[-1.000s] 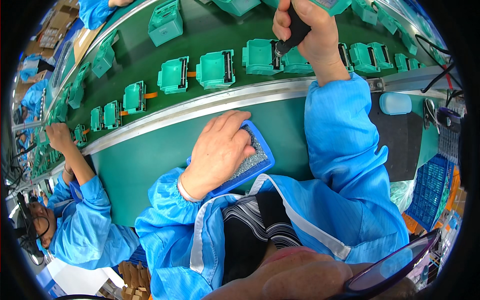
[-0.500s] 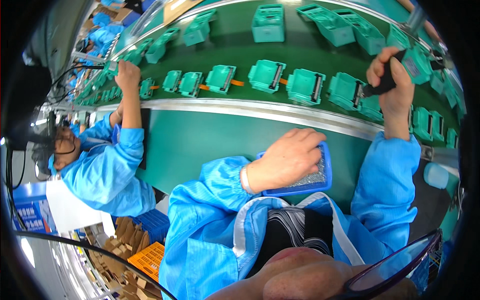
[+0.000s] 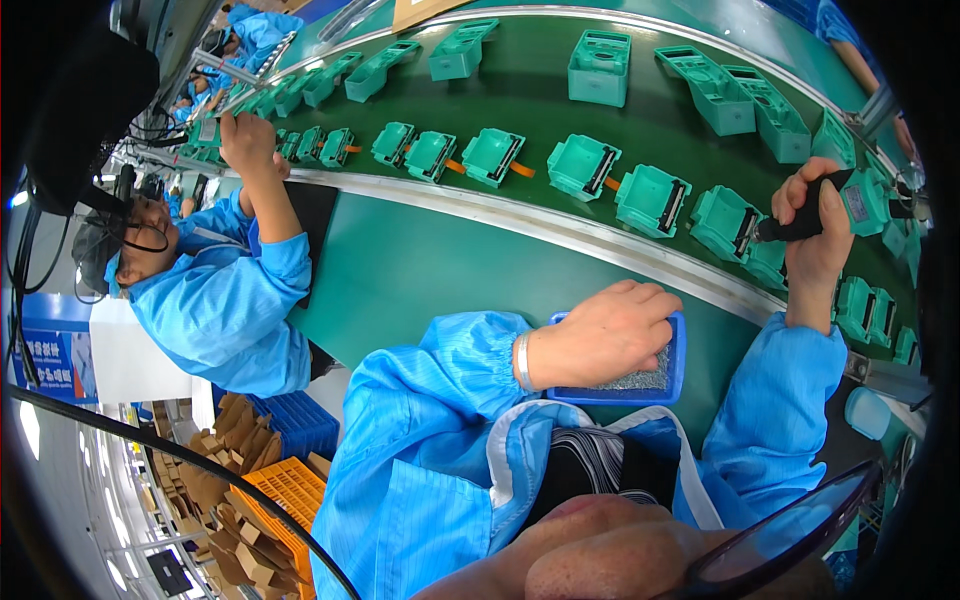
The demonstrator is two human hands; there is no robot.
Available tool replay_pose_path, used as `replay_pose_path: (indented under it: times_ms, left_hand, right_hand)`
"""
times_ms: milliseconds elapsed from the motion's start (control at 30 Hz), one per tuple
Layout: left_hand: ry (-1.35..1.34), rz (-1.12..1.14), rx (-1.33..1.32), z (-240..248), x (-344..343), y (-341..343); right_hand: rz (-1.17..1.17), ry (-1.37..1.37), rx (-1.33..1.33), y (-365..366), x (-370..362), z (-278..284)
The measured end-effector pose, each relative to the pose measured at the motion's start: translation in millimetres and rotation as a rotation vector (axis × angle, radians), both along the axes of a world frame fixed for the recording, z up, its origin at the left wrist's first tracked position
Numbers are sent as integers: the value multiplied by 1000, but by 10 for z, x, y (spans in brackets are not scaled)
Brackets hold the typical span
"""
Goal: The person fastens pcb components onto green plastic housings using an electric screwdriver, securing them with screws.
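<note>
My right hand [image 3: 818, 215] is wrapped round the black grip of an electric screwdriver [image 3: 795, 222], held lying sideways at the right of the belt. The tool's dark tip points left, beside an open teal plastic housing [image 3: 722, 222] with a black strip along its edge. My left hand [image 3: 605, 335] rests over a blue tray [image 3: 676, 375] of tiny silvery metal pieces, probably screws. Its fingers are bent down, and whatever they may pinch is hidden beneath them.
A green conveyor belt [image 3: 520, 95] carries several teal housings in two rows, some with orange strips. A metal rail [image 3: 600, 235] separates it from the green worktop [image 3: 430, 250]. At left, a co-worker [image 3: 225, 300] in blue reaches to the belt. An orange crate [image 3: 280, 500] and cardboard sit lower left.
The whole view has shifted, so belt, tray and co-worker appear farther right. The screwdriver in my right hand sits lower, its tip still by the housings. My left hand stays over the tray.
</note>
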State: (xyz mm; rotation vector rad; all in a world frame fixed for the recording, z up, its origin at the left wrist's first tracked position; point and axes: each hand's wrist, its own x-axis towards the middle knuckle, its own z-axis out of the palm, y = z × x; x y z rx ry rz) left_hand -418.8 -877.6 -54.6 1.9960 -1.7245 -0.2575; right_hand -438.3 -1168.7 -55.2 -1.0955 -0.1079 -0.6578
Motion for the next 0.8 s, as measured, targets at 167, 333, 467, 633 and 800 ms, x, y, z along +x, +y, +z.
replay_pose_path:
  times_ms: [167,333,467,633,800]
  left_hand:
    - [16,-6,11,22,4,-24]
    - [25,0,-4,54,3,-22]
    - [26,0,1,56,-8,-42]
    - [45,-4,-12,48,-24,-63]
    - [125,12,-52,56,-34,-99]
  right_hand:
    - [-1,22,-7,-4,-9,9]
    - [7,42,-23,16,0,38]
    - [11,32,-42,27,-17,42]
    - [-3,5,-33,11,-66,43]
    - [92,-69,39,-6,-245,316]
